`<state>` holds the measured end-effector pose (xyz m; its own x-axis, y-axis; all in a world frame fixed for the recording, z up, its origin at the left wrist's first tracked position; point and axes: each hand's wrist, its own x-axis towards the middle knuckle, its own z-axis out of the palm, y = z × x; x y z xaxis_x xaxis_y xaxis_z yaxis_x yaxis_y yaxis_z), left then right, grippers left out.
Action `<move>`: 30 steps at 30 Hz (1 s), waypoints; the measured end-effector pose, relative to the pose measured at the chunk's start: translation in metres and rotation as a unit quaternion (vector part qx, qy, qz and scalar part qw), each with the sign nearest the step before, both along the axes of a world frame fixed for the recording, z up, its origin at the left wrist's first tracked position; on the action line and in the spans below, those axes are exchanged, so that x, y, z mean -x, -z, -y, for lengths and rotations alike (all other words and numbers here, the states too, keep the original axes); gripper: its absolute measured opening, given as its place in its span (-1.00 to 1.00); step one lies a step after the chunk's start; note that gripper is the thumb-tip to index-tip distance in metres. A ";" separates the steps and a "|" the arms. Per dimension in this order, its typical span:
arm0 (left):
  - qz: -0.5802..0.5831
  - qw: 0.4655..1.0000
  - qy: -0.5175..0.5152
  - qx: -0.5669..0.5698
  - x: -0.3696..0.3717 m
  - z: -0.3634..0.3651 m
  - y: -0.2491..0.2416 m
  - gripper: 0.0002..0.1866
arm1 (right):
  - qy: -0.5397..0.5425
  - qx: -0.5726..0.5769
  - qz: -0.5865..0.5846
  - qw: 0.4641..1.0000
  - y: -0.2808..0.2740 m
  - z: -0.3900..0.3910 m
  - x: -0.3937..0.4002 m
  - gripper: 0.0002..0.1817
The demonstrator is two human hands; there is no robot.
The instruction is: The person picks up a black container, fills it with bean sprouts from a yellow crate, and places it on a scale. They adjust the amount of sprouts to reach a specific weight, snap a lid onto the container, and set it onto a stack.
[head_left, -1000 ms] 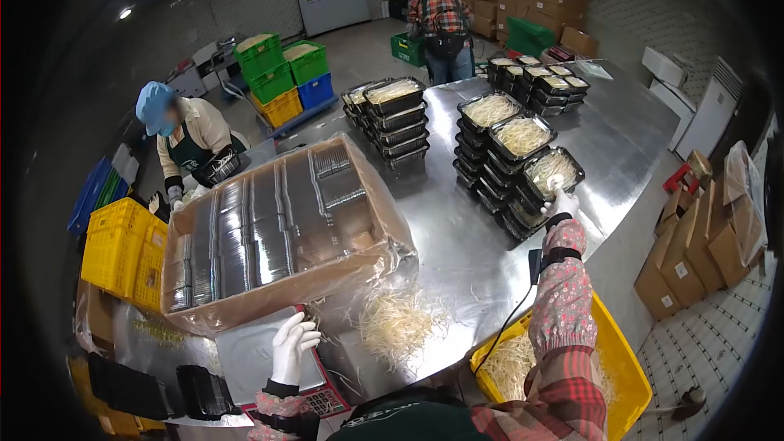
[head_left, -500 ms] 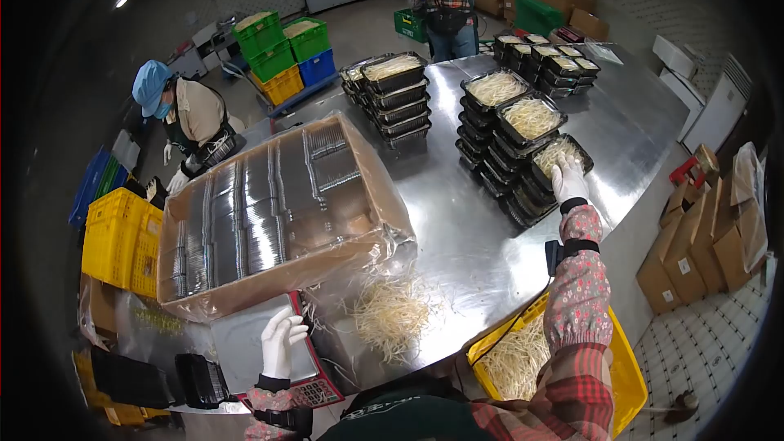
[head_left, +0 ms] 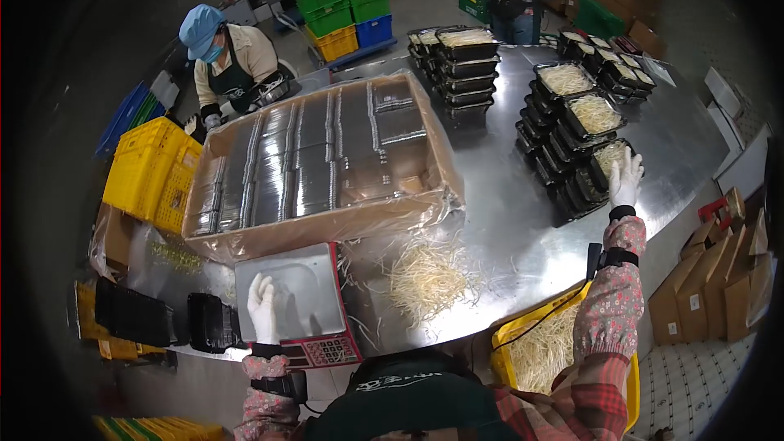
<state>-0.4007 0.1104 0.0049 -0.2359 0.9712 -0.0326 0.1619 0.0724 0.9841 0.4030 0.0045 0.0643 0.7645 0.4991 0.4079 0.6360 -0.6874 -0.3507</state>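
I'm holding my right hand (head_left: 626,177) open at the nearest filled tray (head_left: 608,157), which is sitting stack-top just left of my fingers, grip on rim can't tell; my half-open left hand (head_left: 262,310) is hovering by the scale (head_left: 309,278), farther off.

carton (head_left: 327,223) on the table (head_left: 506,180) at left, stacked plastic pieces (head_left: 314,147) in it, scale (head_left: 298,290) before it, nested trays (head_left: 214,322) left of the scale, loose sprouts (head_left: 429,282) right, tub (head_left: 531,318) of sprouts before the table, filled tray stacks (head_left: 572,139) at right
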 end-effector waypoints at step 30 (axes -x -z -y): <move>-0.264 0.950 -0.141 -0.094 0.215 0.008 -0.035 -0.56 | -0.532 0.148 -0.050 0.832 0.090 -0.102 0.632 -0.27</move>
